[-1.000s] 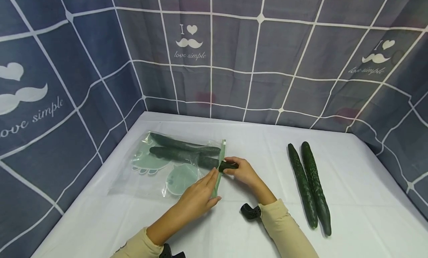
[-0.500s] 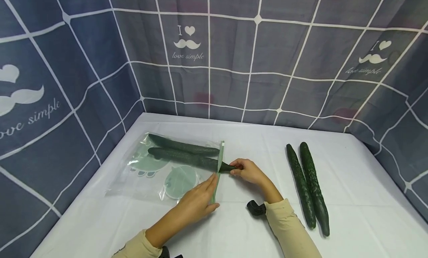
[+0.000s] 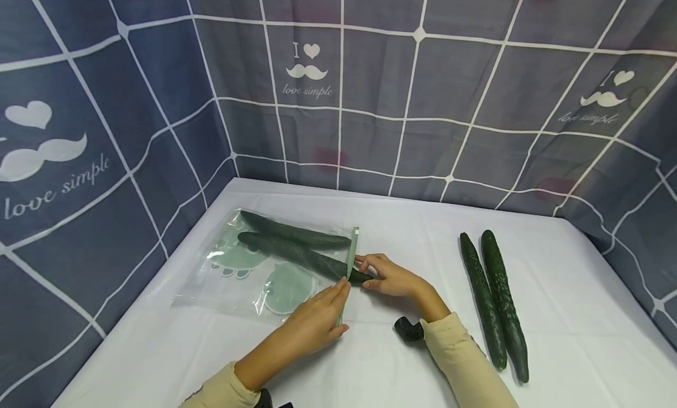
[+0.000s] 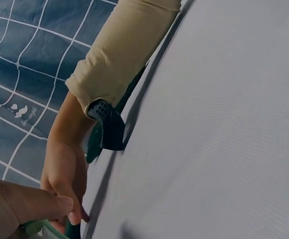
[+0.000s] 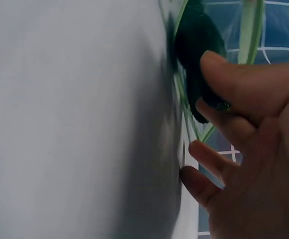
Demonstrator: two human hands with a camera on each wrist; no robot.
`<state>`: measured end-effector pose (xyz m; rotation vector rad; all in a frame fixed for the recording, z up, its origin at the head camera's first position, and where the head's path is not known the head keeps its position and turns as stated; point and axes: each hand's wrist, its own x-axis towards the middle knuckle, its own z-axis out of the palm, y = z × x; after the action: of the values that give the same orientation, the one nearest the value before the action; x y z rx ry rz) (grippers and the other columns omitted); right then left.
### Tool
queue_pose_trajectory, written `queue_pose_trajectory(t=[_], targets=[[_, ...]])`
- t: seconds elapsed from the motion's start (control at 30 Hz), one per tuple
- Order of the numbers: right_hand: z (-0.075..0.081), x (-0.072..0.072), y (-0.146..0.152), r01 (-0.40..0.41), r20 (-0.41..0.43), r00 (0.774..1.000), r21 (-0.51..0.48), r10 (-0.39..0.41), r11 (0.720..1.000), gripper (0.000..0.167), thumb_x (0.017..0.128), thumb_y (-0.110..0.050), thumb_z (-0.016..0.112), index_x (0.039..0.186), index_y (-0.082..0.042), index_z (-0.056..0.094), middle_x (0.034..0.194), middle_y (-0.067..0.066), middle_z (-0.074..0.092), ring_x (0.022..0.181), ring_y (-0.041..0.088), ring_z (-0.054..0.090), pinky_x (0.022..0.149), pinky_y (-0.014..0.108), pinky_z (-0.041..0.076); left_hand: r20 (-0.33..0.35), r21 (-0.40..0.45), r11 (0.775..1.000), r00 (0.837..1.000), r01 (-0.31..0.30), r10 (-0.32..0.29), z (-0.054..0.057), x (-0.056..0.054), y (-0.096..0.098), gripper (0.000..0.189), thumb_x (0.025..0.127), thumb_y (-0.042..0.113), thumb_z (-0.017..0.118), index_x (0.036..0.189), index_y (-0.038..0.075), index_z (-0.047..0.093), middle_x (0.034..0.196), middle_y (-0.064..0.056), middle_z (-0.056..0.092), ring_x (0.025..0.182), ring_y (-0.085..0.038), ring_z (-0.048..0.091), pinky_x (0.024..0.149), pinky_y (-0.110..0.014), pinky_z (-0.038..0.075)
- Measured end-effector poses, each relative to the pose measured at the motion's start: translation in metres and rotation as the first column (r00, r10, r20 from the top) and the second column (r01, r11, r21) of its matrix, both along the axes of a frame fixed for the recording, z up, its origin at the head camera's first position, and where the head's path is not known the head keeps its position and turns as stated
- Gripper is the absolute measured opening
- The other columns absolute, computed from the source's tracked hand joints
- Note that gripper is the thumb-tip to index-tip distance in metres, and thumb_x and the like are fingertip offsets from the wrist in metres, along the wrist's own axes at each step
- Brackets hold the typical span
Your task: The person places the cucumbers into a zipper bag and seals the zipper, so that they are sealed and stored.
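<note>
A clear zip bag [image 3: 211, 287] with pale green printed shapes and a green strip [image 3: 353, 248] along its mouth lies flat on the left. One dark green cucumber [image 3: 296, 231] is inside. A second cucumber [image 3: 293, 254] lies mostly inside, its near end sticking out through the mouth. My right hand [image 3: 390, 276] holds that end; in the right wrist view the thumb and a finger touch the cucumber [image 5: 196, 45]. My left hand [image 3: 314, 318] rests at the bag's mouth, fingers straight over the green strip, thumb apart; the part of the strip beneath it is hidden.
Two more cucumbers, a left one [image 3: 483, 302] and a right one [image 3: 505, 305], lie side by side on the white-covered table [image 3: 412, 231] at the right. A grey-blue checked curtain [image 3: 381, 90] stands around the back and sides.
The right hand drew back slightly from the bag's mouth, then moved in again with the cucumber, whose near end shifted a little toward me. The left hand stayed at the mouth.
</note>
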<state>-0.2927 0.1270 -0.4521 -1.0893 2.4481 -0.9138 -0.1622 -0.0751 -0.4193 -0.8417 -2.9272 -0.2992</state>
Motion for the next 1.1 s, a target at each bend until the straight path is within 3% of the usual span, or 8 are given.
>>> queue_pose_trajectory(t=[0.17, 0.5, 0.7, 0.9, 1.1], targets=[[0.008, -0.002, -0.005, -0.003, 0.021, 1.0, 0.096, 0.001, 0.995, 0.013, 0.09, -0.017, 0.055, 0.096, -0.015, 0.043, 0.142, 0.012, 0.039, 0.126, 0.033, 0.033, 0.099, 0.055, 0.031, -0.014, -0.007, 1.0, 1.0, 0.005, -0.005, 0.001, 0.0, -0.001, 0.069, 0.081, 0.031, 0.068, 0.133, -0.005, 0.041, 0.14, -0.018, 0.041, 0.123, -0.029, 0.047, 0.098, -0.038, 0.044], [0.011, -0.004, -0.006, -0.013, 0.018, 1.0, 0.16, 0.01, 0.987, 0.013, 0.09, -0.019, 0.057, 0.097, -0.019, 0.045, 0.139, 0.009, 0.044, 0.127, 0.033, 0.033, 0.099, 0.054, 0.031, 0.002, -0.019, 1.0, 1.0, 0.009, -0.009, 0.003, -0.001, -0.002, 0.069, 0.081, 0.032, 0.068, 0.133, -0.005, 0.041, 0.14, -0.018, 0.041, 0.123, -0.028, 0.048, 0.097, -0.037, 0.045], [0.015, -0.006, -0.012, -0.032, -0.026, 0.999, 0.209, 0.038, 0.977, 0.017, 0.09, -0.023, 0.057, 0.104, -0.019, 0.047, 0.126, 0.005, 0.052, 0.108, 0.024, 0.042, 0.087, 0.043, 0.038, 0.0, -0.016, 1.0, 1.0, -0.001, 0.001, 0.002, 0.0, -0.005, 0.07, 0.081, 0.032, 0.068, 0.133, -0.005, 0.041, 0.14, -0.018, 0.041, 0.122, -0.029, 0.048, 0.096, -0.038, 0.045], [0.014, -0.016, -0.02, -0.057, -0.116, 0.99, 0.153, 0.075, 0.987, 0.018, 0.088, -0.019, 0.06, 0.104, -0.013, 0.054, 0.103, 0.005, 0.06, 0.088, 0.015, 0.047, 0.074, 0.028, 0.042, -0.013, 0.011, 1.0, 1.0, 0.001, -0.001, 0.003, -0.001, -0.007, 0.07, 0.081, 0.031, 0.068, 0.134, -0.005, 0.04, 0.14, -0.018, 0.04, 0.123, -0.029, 0.048, 0.097, -0.038, 0.045], [0.009, -0.029, -0.035, 0.009, -0.19, 0.982, 0.071, 0.005, 0.997, 0.016, 0.085, -0.016, 0.063, 0.099, -0.008, 0.061, 0.095, 0.004, 0.068, 0.087, 0.014, 0.06, 0.073, 0.026, 0.049, -0.018, 0.032, 0.999, 1.0, 0.017, -0.016, 0.004, -0.002, -0.007, 0.07, 0.082, 0.031, 0.067, 0.135, -0.006, 0.038, 0.141, -0.019, 0.039, 0.123, -0.029, 0.047, 0.098, -0.038, 0.044]])
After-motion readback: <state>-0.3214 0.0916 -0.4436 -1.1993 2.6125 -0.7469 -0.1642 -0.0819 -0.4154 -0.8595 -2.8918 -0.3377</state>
